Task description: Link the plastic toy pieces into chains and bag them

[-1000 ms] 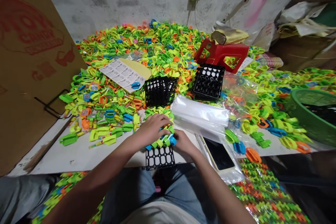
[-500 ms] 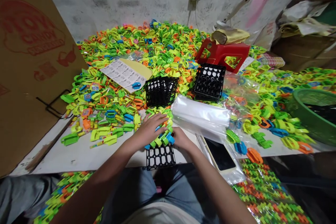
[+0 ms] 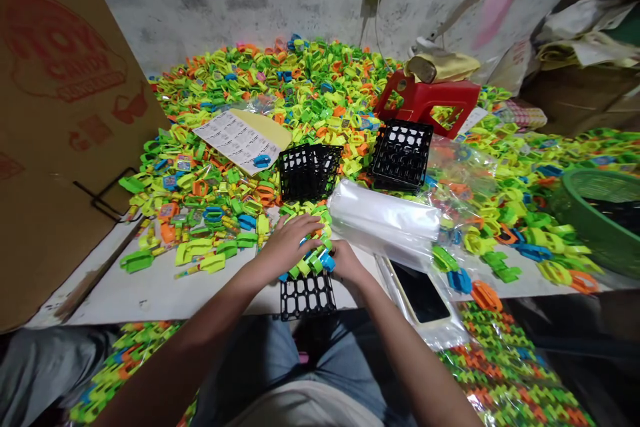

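The black tray [image 3: 307, 297] is lying at the front edge of the bench [image 3: 150, 290], likely for easy reach, the left hand [image 3: 290, 243] and right hand [image 3: 349, 263] perhaps steadying the plastic pieces [image 3: 317, 260] atop it. Both hands' fingers are bending around these; their grip is staying unclear. The tray's long axis is apparently pointing wallward.
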The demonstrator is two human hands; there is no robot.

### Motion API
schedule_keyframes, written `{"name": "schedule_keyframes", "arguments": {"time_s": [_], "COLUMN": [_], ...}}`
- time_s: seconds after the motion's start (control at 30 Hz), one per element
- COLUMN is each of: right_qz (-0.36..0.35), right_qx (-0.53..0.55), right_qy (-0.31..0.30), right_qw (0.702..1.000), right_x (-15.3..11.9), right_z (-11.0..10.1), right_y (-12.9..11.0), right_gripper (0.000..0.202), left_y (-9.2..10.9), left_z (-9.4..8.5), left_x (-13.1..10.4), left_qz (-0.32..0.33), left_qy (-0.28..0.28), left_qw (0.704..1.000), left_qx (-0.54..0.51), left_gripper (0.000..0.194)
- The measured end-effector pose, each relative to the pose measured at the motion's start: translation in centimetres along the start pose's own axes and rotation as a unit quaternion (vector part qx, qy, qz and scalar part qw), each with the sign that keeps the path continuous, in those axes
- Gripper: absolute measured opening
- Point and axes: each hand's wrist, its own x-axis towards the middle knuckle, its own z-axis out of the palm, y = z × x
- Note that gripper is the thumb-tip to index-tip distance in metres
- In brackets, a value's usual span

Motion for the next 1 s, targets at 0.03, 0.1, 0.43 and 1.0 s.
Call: {"name": "schedule_keyframes", "arguments": {"time_s": [0.03,0.1,0.43,1.0], "right_qz": [0.003,0.009,0.028,0.062], "right_qx": [0.008,0.024,0.071,0.044], "right_qy": [0.001,0.004,0.046,0.133], "right_qw": [1.0,1.0,0.996,0.988], "right_x": [-0.1,-0.3,-1.9,-5.7], "right_z": [0.1,0.3,0.1,0.1], "right_y": [0.1,0.3,-0.2,0.7], "right_gripper": [0.011,0.012,0.013,0.029], "left_y": [0.0,-0.1,0.1,-3.7], "left_z": [0.0,-0.2,-1.0,3.7], "left_x": [0.0,-0.1,-0.8,-11.7], "left_qz": [0.0,0.004,0.042,-0.213], "left_qy": [-0.002,-0.008,-0.035,0.192], "left_qw": [1.0,1.0,0.998,0.915], "left_qx": [-0.002,-0.009,0.012,-0.284], "left_gripper": [0.034,0.036,0.056,0.062]}}
